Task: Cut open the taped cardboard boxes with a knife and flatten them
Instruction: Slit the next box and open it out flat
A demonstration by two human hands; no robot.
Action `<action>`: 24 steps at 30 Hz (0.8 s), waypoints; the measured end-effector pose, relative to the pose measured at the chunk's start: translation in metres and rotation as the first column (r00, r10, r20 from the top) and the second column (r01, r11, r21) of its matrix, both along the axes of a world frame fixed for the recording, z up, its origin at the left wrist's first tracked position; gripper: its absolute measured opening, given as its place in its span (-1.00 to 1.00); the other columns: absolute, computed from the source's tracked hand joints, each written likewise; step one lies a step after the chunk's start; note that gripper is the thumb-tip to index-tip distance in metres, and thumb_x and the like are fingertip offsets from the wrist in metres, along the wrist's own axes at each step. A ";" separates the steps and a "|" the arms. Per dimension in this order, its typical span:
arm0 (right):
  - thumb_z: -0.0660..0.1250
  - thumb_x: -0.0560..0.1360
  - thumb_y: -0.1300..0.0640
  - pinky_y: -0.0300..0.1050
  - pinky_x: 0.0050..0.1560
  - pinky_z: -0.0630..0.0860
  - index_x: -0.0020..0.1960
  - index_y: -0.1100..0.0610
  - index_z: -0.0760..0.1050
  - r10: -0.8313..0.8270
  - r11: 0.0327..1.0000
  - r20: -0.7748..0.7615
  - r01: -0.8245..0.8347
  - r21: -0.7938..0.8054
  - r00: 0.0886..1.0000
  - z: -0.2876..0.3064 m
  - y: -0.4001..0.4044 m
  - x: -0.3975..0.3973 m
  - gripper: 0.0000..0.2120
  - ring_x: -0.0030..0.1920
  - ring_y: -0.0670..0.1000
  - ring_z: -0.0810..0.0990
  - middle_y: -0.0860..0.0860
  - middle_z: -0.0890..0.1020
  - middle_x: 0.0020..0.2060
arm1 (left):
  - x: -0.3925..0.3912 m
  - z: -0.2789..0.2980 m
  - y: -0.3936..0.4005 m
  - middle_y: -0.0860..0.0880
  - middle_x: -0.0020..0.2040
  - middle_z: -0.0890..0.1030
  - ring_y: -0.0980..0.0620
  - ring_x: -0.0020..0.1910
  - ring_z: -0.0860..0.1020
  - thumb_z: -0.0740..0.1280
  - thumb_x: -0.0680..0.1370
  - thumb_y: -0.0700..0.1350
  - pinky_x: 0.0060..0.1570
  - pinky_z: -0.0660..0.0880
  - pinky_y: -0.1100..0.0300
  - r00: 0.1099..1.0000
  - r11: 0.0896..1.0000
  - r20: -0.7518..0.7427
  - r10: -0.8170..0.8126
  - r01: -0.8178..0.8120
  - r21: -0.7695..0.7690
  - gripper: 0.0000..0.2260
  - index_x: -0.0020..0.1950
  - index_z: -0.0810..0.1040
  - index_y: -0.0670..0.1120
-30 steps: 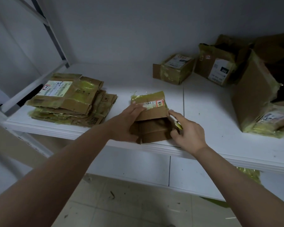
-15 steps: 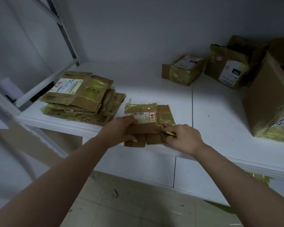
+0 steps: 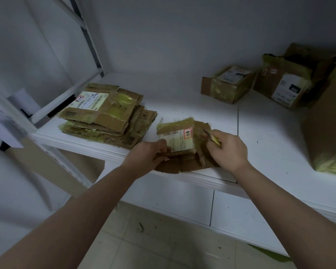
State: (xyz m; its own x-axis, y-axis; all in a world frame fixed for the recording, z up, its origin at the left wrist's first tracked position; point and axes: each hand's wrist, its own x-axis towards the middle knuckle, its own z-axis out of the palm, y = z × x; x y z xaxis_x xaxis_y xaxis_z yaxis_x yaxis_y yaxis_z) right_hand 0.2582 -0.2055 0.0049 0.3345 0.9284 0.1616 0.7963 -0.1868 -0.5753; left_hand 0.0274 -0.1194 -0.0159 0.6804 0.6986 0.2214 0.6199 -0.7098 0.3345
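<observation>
A small flattened cardboard box [image 3: 179, 140] with yellow tape and a white label lies at the front edge of the white shelf [image 3: 260, 148]. My left hand [image 3: 149, 154] grips its near-left flap, fingers curled under the label. My right hand [image 3: 228, 150] grips a yellow-handled knife [image 3: 213, 138] beside the box's right side, blade pointing up and left over the cardboard. A stack of flattened boxes [image 3: 105, 115] sits to the left. Taped boxes stand at the back: a small one [image 3: 227, 84] and a larger one [image 3: 287, 82].
A big brown box [image 3: 326, 125] stands at the right edge of the shelf. A white rack upright [image 3: 14, 121] and a crossbar run along the left. Tiled floor with scraps lies below the shelf front.
The box has gone from a half-raised shape to lying flat near the shelf's front edge. My left hand shifted to its near-left flap; my right hand moved up beside it with the knife.
</observation>
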 end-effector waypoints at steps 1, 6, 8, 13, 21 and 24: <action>0.21 0.52 0.05 -0.17 -0.23 0.35 0.11 -0.14 0.58 0.015 1.000 0.011 -0.015 0.011 1.000 0.002 0.003 -0.001 -0.75 -0.05 0.15 0.57 0.01 0.63 -0.15 | 0.000 -0.001 0.002 -0.06 -0.06 0.69 -0.10 -0.16 0.65 0.36 0.53 -0.07 -0.24 0.60 0.02 1.000 0.998 -0.024 -0.008 0.010 0.068 -0.89 -0.03 0.51 -0.08; 0.15 0.57 -0.14 -0.16 -0.23 0.42 0.12 -0.20 0.57 0.096 0.975 0.198 -0.052 -0.215 0.976 -0.014 0.005 -0.012 -0.75 -0.04 0.14 0.59 0.04 0.65 -0.04 | -0.005 -0.010 -0.013 0.01 -0.14 0.70 -0.04 -0.30 0.66 0.16 0.49 0.20 -0.32 0.59 0.12 0.995 0.990 -0.091 -0.050 0.062 0.130 -0.60 0.02 0.60 -0.07; 0.15 0.58 -0.12 -0.16 -0.25 0.39 0.12 -0.12 0.58 0.061 0.979 0.166 -0.027 -0.200 0.984 -0.013 0.008 -0.015 -0.74 -0.06 0.15 0.59 0.07 0.64 -0.07 | -0.005 -0.004 -0.015 0.07 -0.12 0.70 0.07 -0.26 0.66 0.06 0.48 0.36 -0.28 0.59 0.17 0.992 0.998 -0.122 -0.034 0.039 0.042 -0.42 0.09 0.62 -0.04; 0.12 0.61 0.10 -0.12 -0.25 0.34 0.24 0.06 0.49 -0.042 0.998 0.235 0.032 0.047 0.971 -0.008 0.024 -0.013 -0.73 0.00 0.15 0.54 0.10 0.64 0.01 | 0.026 0.027 -0.005 -0.03 -0.11 0.63 -0.01 -0.19 0.59 0.03 0.59 0.24 -0.34 0.42 0.22 0.980 0.980 -0.160 0.120 -0.090 0.180 -0.51 -0.01 0.61 -0.07; 0.03 0.61 -0.02 0.12 0.51 -0.09 0.56 0.05 -0.14 0.213 0.948 0.265 -0.133 -0.291 0.940 -0.050 0.033 -0.007 -0.40 0.54 0.06 -0.18 0.01 -0.11 0.55 | 0.074 -0.021 0.001 -0.03 0.59 -0.20 -0.14 0.55 -0.24 -0.10 0.65 0.13 0.47 -0.14 -0.22 0.907 0.990 -0.407 0.112 -0.135 -0.028 -0.46 0.58 -0.19 0.04; 0.01 0.60 -0.08 0.12 0.51 -0.12 0.56 0.06 -0.17 0.235 0.934 0.319 -0.122 -0.336 0.918 -0.055 0.037 -0.008 -0.37 0.53 0.07 -0.25 0.01 -0.16 0.55 | 0.073 -0.034 0.000 0.00 0.59 -0.23 -0.11 0.55 -0.25 -0.14 0.63 0.18 0.48 -0.13 -0.20 0.900 0.986 -0.406 0.160 -0.166 0.021 -0.45 0.56 -0.26 0.10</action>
State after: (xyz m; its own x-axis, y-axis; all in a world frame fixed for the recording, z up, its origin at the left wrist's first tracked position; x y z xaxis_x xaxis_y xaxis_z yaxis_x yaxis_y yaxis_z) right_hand 0.2500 -0.1686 -0.0498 0.1325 0.9893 -0.0615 0.9709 -0.1420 -0.1929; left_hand 0.1007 -0.1189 -0.0499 0.5854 0.8086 -0.0591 0.8108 -0.5840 0.0395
